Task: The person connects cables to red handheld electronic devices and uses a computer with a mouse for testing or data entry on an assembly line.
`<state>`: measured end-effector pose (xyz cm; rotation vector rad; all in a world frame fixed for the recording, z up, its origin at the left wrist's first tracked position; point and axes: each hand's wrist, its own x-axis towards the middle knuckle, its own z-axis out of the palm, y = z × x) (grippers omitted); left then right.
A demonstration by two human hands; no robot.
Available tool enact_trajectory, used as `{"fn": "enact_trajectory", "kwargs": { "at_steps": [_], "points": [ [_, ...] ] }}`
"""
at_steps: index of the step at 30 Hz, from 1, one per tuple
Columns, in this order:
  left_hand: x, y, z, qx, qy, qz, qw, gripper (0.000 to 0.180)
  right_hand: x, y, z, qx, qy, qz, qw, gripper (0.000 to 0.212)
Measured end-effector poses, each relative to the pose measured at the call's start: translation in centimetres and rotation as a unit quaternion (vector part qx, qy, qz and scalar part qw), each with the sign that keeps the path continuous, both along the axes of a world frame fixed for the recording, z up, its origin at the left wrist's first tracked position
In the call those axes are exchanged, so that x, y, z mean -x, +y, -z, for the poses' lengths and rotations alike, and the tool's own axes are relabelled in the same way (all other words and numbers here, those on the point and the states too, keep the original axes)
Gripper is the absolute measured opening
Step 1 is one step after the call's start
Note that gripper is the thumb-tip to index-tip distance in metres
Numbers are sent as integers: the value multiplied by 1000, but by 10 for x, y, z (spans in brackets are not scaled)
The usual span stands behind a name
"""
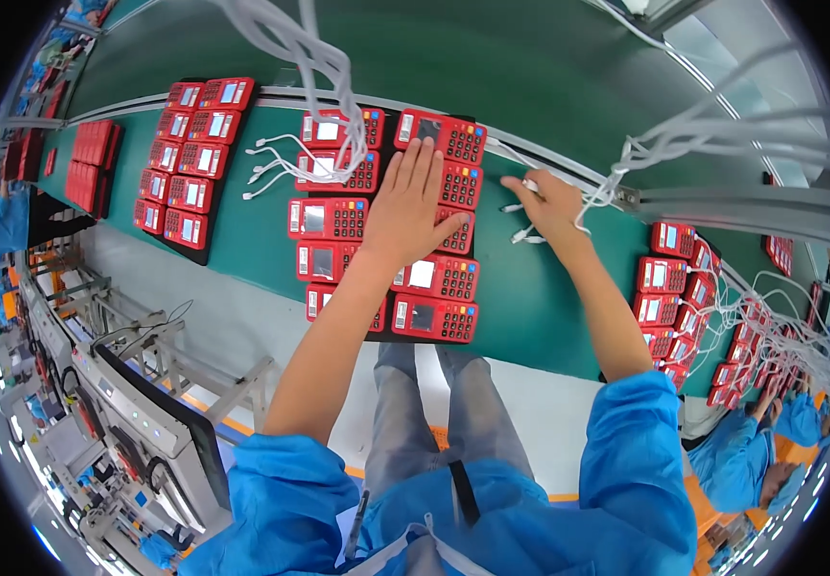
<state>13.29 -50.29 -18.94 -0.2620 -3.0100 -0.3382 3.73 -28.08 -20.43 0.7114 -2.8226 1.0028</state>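
Note:
Red card payment terminals [439, 276] with small screens and black keypads lie in two columns on a black tray [385, 288] in front of me. My left hand [407, 213] rests flat across the upper terminals of the right-hand column, fingers stretched out, and hides parts of them. To the right of the tray, my right hand [551, 205] is closed on white cables [530, 184], their plug ends sticking out near its fingers. From the top right terminal [441, 133], a white cable [503, 147] runs toward that hand.
Loose white plugs [260, 171] hang over the left column. More terminals stand in rows on the green bench [261, 245] at left [189, 158] and cabled at right [663, 276]. A metal rail [569, 165] runs behind. Co-workers in blue [736, 451] sit at the far right.

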Motion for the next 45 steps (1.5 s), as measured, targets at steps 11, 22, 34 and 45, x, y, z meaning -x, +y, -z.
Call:
{"fn": "enact_trajectory", "kwargs": {
  "at_steps": [11,22,34,45],
  "points": [
    [23,-3,1,-34,36,-25,998,90,35,-49,4,53,-25,-93,994,24],
    [22,1,9,-26,48,-45,997,87,49,-35,-1,-11,-123,-9,992,53],
    [15,-135,15,-170,140,-268,938,60,8,-60,-1,2,57,-191,980,45],
    [45,-157,17,-290,-69,-288,910,81,-3,-74,7,93,-56,-75,991,35]
  ]
}}
